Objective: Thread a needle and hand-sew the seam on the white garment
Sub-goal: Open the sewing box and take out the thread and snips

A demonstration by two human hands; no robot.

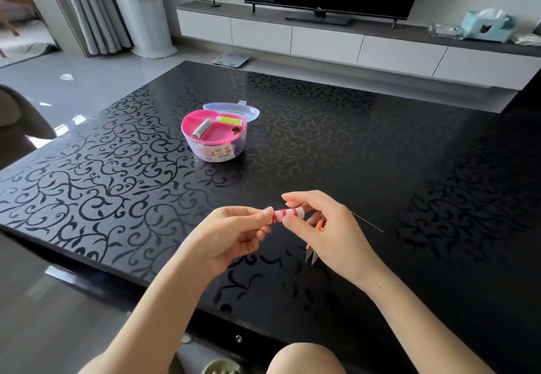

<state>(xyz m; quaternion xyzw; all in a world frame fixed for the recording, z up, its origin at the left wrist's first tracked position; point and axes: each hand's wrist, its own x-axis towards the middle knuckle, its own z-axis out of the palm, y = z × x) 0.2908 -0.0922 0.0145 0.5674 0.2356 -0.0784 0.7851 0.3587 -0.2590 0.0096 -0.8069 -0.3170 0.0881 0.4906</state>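
Above the table (380, 154), left hand (234, 236) and right hand (330, 236) pinch a red-and-white banded spool (288, 214), seemingly thread.

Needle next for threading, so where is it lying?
In the head view, the needle lies on the black table, just right of the right hand.

Glossy black table (351, 139) with matt scrollwork, clear plastic sewing box (240, 146), pink plastic tray (223, 134), thin metal needle (367, 222)

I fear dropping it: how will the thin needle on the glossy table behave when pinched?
The needle looks very thin and lies flat, so pinching it is probably hard. On the glossy table it may slide rather than lift. Being straight, it likely stays stiff.
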